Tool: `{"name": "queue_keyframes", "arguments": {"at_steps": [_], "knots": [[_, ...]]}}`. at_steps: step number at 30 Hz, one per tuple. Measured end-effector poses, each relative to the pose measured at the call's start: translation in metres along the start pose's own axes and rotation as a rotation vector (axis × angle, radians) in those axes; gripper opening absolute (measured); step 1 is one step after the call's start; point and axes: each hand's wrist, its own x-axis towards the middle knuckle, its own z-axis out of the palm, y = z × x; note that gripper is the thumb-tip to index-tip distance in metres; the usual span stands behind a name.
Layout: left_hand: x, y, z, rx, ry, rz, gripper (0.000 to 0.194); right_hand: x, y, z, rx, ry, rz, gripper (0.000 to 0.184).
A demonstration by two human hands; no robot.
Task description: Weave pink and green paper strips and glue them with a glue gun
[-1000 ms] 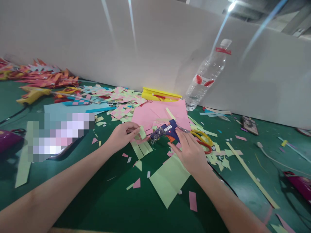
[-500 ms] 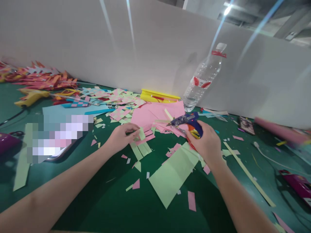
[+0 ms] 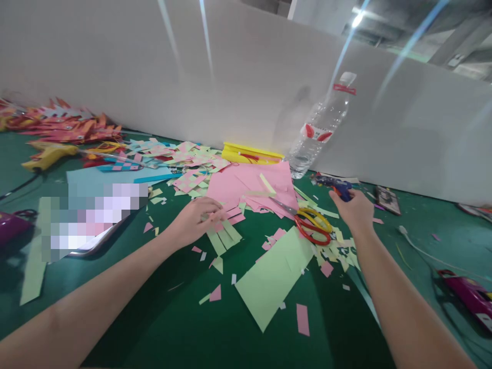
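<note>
My right hand (image 3: 356, 211) grips the blue handle of a hot glue gun (image 3: 342, 187), whose nozzle end points left. Left of it, scissors (image 3: 313, 225) with yellow and red handles lie with their blades on a pink paper sheet (image 3: 249, 179). My left hand (image 3: 196, 220) is closed, fingertips together, just over some light green paper strips (image 3: 226, 238). What those fingers pinch, if anything, is hidden. A larger light green sheet (image 3: 274, 282) lies between my arms.
A tilted plastic bottle (image 3: 313, 133) leans on the wall behind. At left lie a blurred-out phone (image 3: 96, 215), a yellow glue gun (image 3: 49, 154) and woven paper pieces (image 3: 196, 156). A white cable (image 3: 426, 246) and a purple tool (image 3: 467, 294) lie at right. Paper scraps are scattered about.
My right hand has moved right with the hot glue gun, uncovering the scissors. The small green piece at my left fingertips no longer shows. A blurred pink item at far right has gone.
</note>
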Motion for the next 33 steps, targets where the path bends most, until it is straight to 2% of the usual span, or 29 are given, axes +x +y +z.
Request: {"name": "queue_keyframes", "arguments": {"at_steps": [4,7,13,18,23,25,27,29,31,33], "knots": [[-0.002,-0.008,0.000,0.211,0.064,-0.036,0.032,0.018,0.001,0.007,-0.104,-0.083,0.074,0.061],[-0.005,-0.009,0.001,0.324,0.062,-0.057,0.033,0.025,-0.002,0.013,-0.132,-0.124,0.080,0.061],[-0.008,-0.004,0.003,0.411,-0.053,-0.017,0.045,0.028,-0.010,0.030,-0.173,-0.184,0.072,0.060],[-0.009,-0.004,0.006,0.440,-0.114,-0.002,0.063,0.025,-0.015,0.042,-0.184,-0.207,0.048,0.058],[-0.009,-0.008,0.007,0.440,-0.156,-0.010,0.070,0.022,-0.022,0.034,-0.185,-0.154,-0.041,0.053],[-0.010,-0.008,0.008,0.445,-0.157,-0.020,0.072,0.015,-0.029,0.022,-0.162,-0.088,-0.108,0.050],[-0.010,-0.008,0.009,0.455,-0.152,-0.030,0.075,-0.002,-0.041,0.007,-0.051,0.035,-0.275,0.039],[-0.010,-0.008,0.011,0.463,-0.151,-0.033,0.076,-0.031,-0.056,-0.008,0.086,0.082,-0.489,0.025],[-0.010,-0.007,0.012,0.468,-0.154,-0.026,0.074,-0.072,-0.071,-0.020,0.228,0.051,-0.735,0.017],[-0.010,-0.006,0.013,0.473,-0.153,-0.018,0.071,-0.116,-0.082,-0.027,0.323,-0.044,-0.964,0.017]]}}
